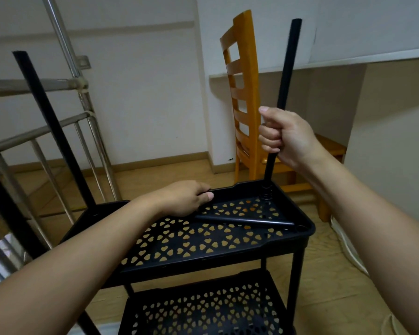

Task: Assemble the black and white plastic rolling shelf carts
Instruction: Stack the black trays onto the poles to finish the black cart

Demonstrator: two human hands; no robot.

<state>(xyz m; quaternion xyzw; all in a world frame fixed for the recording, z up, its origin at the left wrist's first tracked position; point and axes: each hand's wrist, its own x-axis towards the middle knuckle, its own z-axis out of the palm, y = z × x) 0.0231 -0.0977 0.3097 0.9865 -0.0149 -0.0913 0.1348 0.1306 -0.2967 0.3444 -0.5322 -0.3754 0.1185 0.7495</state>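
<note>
Room past the black cart (203,262)'s far edge is tight, a slatted wooden chair (242,93) close behind. Right grip (286,136) wraps an upright round pole (287,68) at the far-right corner; left grip (186,198) pinches the perforated shelf (240,188)'s rim.

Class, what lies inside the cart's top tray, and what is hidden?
A loose black pole lies in the top tray. The right hand holds an upright pole at its far-right corner. The left hand, gripping the far rim, covers some floor.
</note>
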